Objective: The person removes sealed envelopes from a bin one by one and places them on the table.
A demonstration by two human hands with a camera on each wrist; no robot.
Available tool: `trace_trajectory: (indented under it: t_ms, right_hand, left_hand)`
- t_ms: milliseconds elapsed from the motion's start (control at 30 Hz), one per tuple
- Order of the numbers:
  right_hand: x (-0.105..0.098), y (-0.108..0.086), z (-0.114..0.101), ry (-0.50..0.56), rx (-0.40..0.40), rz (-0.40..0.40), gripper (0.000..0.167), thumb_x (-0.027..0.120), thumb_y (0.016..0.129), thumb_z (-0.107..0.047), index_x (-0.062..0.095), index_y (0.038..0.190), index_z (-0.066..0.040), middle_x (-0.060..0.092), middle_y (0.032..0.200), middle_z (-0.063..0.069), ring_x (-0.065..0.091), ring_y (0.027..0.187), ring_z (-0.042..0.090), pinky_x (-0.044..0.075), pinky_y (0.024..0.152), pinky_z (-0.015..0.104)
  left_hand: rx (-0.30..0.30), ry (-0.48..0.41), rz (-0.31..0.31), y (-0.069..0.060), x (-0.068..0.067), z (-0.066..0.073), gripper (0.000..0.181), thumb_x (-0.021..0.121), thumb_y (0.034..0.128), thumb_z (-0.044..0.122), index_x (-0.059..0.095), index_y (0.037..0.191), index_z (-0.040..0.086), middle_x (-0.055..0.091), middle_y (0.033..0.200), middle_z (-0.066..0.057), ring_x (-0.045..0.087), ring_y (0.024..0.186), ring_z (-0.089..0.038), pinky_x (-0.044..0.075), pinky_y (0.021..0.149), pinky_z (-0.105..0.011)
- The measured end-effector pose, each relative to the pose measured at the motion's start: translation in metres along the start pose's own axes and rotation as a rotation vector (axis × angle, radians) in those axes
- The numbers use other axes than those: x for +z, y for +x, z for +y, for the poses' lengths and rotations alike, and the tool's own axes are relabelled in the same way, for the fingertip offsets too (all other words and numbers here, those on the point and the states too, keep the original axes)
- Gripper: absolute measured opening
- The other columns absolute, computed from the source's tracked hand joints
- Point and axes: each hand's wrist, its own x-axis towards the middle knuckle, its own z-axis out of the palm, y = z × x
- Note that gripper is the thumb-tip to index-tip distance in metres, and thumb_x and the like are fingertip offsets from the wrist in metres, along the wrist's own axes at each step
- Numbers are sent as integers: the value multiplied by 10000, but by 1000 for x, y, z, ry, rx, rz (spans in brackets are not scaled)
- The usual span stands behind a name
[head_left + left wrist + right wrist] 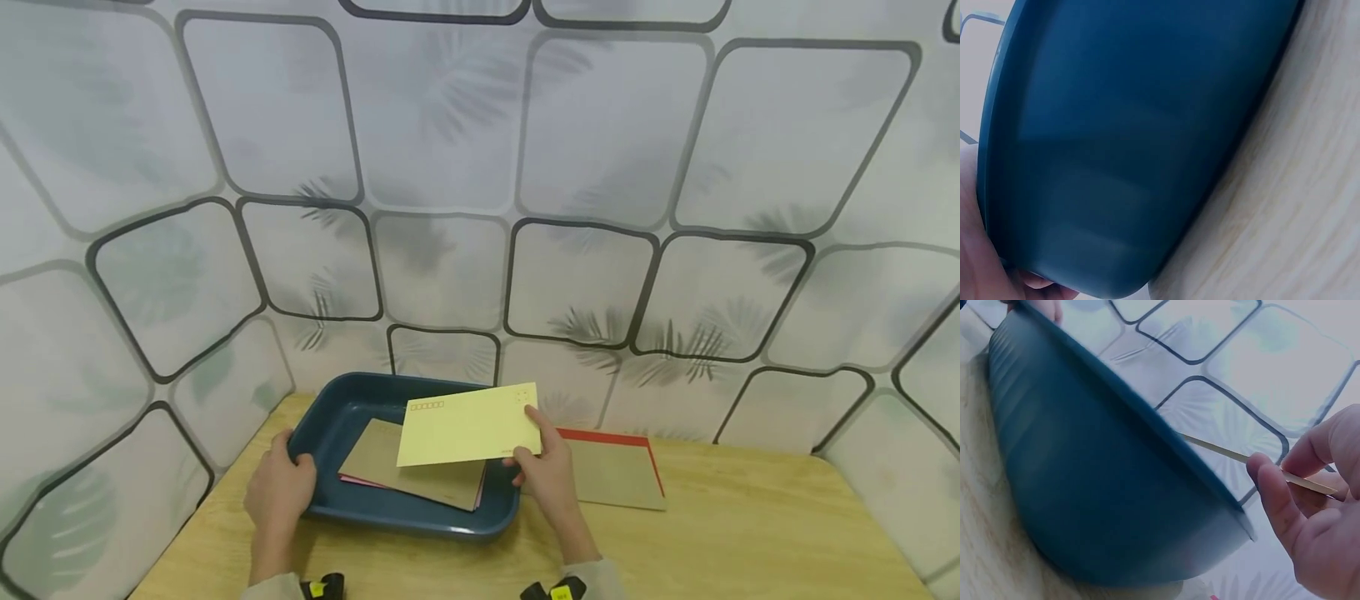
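My left hand [281, 485] grips the left rim of a dark blue tray [397, 522]; in the left wrist view the tray's side [1122, 137] fills most of the picture. A yellow envelope [468, 427] is pinched at its right end by my right hand [551, 475], held tilted over the tray's right part. Beneath it, a stack of brown envelopes [375, 454] with a pinkish edge lies inside the tray. The right wrist view shows the thin edge of the envelope [1222, 450] between thumb and fingers of the right hand [1322, 519], above the tray's rim.
On the wooden table [735, 517], right of the tray, lies a brown envelope [615, 473] with a red border, partly behind the right hand. A patterned curtain or wall covering [585, 283] rises behind the table and along both sides.
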Motion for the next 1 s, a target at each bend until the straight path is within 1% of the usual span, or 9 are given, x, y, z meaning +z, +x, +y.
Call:
trace_trajectory:
  t_ms: [100,133,233,333,467,667,767,867,1000]
  right_hand:
    - [-5,-1,-2,25,17,-6,694,506,833,121,388,1503,-23,454,1475,230,683,643,151,525,485,257]
    - [-6,-1,-3,37,20,-8,691,505,840,120,384,1505,-23,435,1494,221,681,643,145,531,496,260]
    - [-10,-1,-4,61,27,-10,673,508,858,110,384,1505,-29,443,1489,214,675,641,133,543,520,262]
    - [-14,-1,-4,75,35,-5,666,499,859,113,390,1501,-24,405,1523,204,677,633,147,546,532,263]
    - [-19,-1,-3,58,68,29,640,478,862,112,416,1487,-13,373,1545,204,677,613,143,541,532,258]
    - [-26,1,0,30,146,80,586,467,872,87,456,1454,17,444,1478,259,687,610,184,524,519,244]
    - [-29,1,1,12,178,99,586,466,863,81,461,1447,24,461,1457,272,683,609,188,513,512,234]
    - [-33,2,3,-3,206,109,605,461,835,86,464,1438,37,462,1452,280,668,588,163,494,493,220]
    - [-39,2,7,-19,228,101,615,463,810,89,453,1426,80,458,1436,322,651,563,137,474,465,208]
  left_hand:
    - [2,0,-2,0,-1,1,545,385,950,201,374,1475,51,530,1268,-328,561,1049,-529,441,756,-628]
    - [3,-1,-1,0,-1,1,543,387,950,200,376,1472,51,531,1267,-327,561,1048,-529,441,755,-627]
    - [2,-4,-2,-1,-2,3,541,389,951,200,376,1472,55,531,1273,-323,560,1055,-528,441,764,-629]
    - [2,-7,-3,-1,-2,3,537,396,952,197,375,1469,54,528,1272,-323,557,1061,-528,438,769,-631]
    - [5,-5,-11,-1,-3,3,537,396,955,197,371,1469,45,526,1271,-328,554,1070,-528,437,782,-633]
    - [2,1,-10,-1,-2,2,537,391,954,196,371,1468,41,525,1273,-329,551,1073,-528,434,789,-634]
    - [3,3,-10,-1,-2,2,536,390,955,196,371,1469,42,527,1268,-328,554,1068,-528,435,787,-634]
    - [3,1,-5,-1,-2,2,534,394,955,192,374,1467,40,529,1260,-328,558,1057,-527,437,783,-631]
    - [0,-1,-3,-2,-2,3,533,393,956,187,372,1466,34,524,1264,-332,555,1056,-524,436,793,-633]
